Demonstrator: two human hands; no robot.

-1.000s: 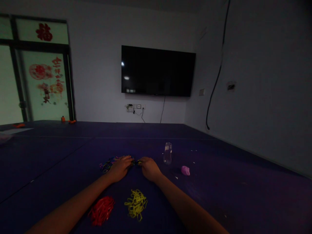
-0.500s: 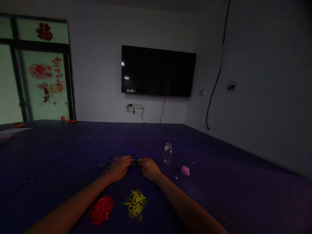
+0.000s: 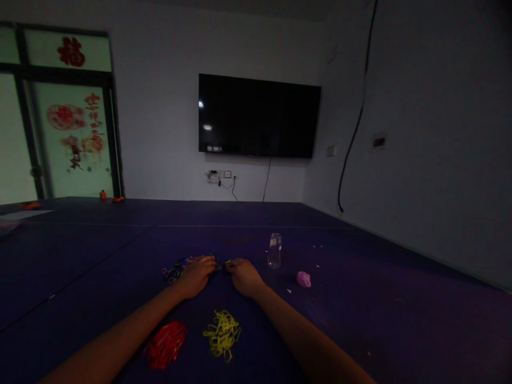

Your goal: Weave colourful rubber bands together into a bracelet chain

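My left hand rests on the right part of a pile of mixed-colour bands, its fingers bent over them. Just to its right, my right hand pinches at small dark and yellow bands between the two hands. Nearer to me, a heap of red bands lies by my left forearm, and a heap of yellow bands lies between the forearms. What sits under my left fingers is partly hidden.
A clear bottle stands upright right of my right hand. Beyond it lies a pink crumpled item, with small white scraps around. Orange objects sit at the far left edge of the purple table.
The hands have barely moved. A slightly wider stretch of bands shows between my left and right fingertips.
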